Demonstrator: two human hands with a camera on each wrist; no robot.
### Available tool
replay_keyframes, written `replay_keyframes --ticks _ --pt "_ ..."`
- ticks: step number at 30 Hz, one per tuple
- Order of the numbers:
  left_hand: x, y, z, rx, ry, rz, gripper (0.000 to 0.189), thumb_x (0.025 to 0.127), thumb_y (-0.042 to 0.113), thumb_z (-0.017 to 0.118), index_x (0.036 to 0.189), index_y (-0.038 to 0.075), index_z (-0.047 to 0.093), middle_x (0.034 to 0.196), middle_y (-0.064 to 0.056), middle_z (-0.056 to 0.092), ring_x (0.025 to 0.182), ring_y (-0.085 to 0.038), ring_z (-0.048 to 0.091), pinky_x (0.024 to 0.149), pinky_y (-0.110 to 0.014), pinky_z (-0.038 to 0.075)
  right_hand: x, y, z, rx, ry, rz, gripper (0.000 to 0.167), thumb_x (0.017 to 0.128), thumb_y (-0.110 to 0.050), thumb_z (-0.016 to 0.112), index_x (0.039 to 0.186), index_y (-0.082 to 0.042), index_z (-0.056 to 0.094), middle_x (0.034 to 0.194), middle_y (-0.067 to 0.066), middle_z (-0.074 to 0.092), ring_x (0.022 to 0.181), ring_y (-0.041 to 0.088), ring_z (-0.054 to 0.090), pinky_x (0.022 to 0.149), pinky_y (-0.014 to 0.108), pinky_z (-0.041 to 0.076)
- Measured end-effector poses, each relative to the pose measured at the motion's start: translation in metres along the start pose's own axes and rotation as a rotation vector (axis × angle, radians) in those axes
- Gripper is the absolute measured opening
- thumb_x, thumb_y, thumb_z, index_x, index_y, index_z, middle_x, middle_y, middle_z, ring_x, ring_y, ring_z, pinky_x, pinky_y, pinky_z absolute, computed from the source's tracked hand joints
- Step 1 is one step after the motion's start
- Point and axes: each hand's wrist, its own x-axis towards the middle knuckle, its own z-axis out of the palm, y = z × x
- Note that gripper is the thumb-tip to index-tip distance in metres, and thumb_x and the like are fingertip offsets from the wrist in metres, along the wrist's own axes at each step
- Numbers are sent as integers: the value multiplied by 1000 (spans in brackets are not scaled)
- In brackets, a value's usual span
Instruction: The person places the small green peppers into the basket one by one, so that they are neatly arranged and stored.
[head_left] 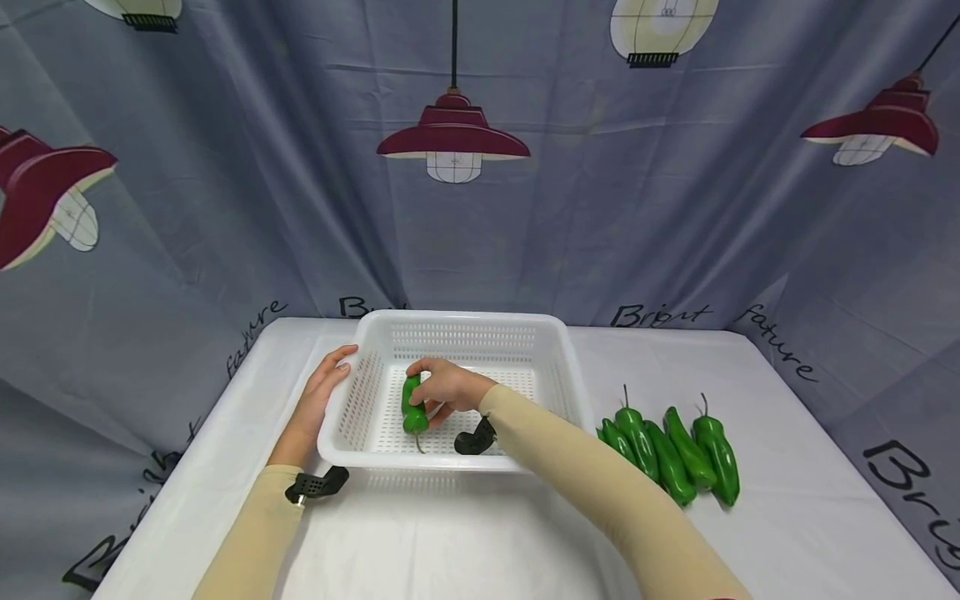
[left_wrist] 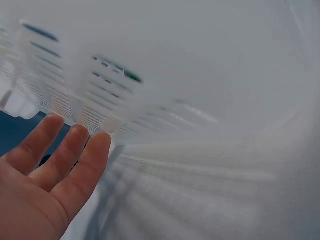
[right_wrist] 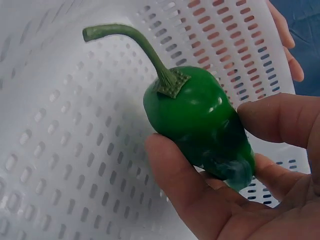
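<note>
My right hand (head_left: 450, 387) reaches into a white plastic basket (head_left: 573, 392) and holds a green pepper (head_left: 414, 408) near its left side. Seen from the right wrist, the thumb and fingers (right_wrist: 175, 175) grip the pepper (right_wrist: 192, 112) around its body, its curved stem pointing to the upper left. My left hand (head_left: 322, 392) rests against the basket's left outer side, fingers extended. In the left wrist view its fingertips (left_wrist: 100, 142) meet the slotted wall.
Several green peppers (head_left: 678, 458) lie side by side on the white table (head_left: 780, 533) to the right of the basket. A grey-blue curtain (head_left: 562, 233) printed with lamps stands behind and at both sides.
</note>
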Motion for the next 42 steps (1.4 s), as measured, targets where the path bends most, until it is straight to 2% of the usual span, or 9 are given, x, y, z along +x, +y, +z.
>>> replay_keyframes --ticks 4,7,14,20,30,37,42 --pt "-1 0 -1 -12 -8 9 43 112 32 35 151 17 36 144 2 44 113 -6 61 86 -25 57 2 2 2 20 -4 4 60 95 1 61 151 -5 39 103 15 65 70 21 67 58 31 59" --pt "-1 -2 -2 -28 -19 10 42 111 32 36 151 17 36 142 4 45 112 -6 62 86 -25 58 3 3 4 33 -3 7 60 94 2 60 150 -5 40 101 14 65 69 21 67 57 31 59" --pt "-1 -3 -2 -18 -30 19 43 112 32 35 151 16 35 146 -4 43 111 -7 62 85 -25 58 7 3 7 32 -15 4 60 94 3 60 150 -4 39 101 13 62 70 21 66 57 30 58" --pt "1 -1 0 -12 -36 28 42 112 32 35 151 18 35 146 -4 43 110 -7 62 85 -25 57 13 -3 5 54 7 -4 61 95 2 61 151 -4 38 100 13 62 68 21 65 58 31 59" --pt "4 2 2 16 -32 17 45 112 30 33 154 14 31 157 -16 35 113 -4 60 88 -23 56 19 -8 7 51 4 6 60 96 1 62 151 -5 39 104 14 63 70 22 67 64 35 61" --pt "2 1 0 8 -16 32 43 112 29 33 152 14 33 155 -15 36 113 -3 60 88 -22 56 20 -8 8 58 -2 4 61 96 1 62 152 -5 39 106 13 64 73 22 66 60 32 60" --pt "1 -1 0 -15 -22 10 42 112 30 33 152 15 33 157 -13 35 117 -1 59 92 -20 55 21 -7 9 63 0 7 60 95 2 63 151 -6 43 114 15 64 79 24 66 63 32 60"
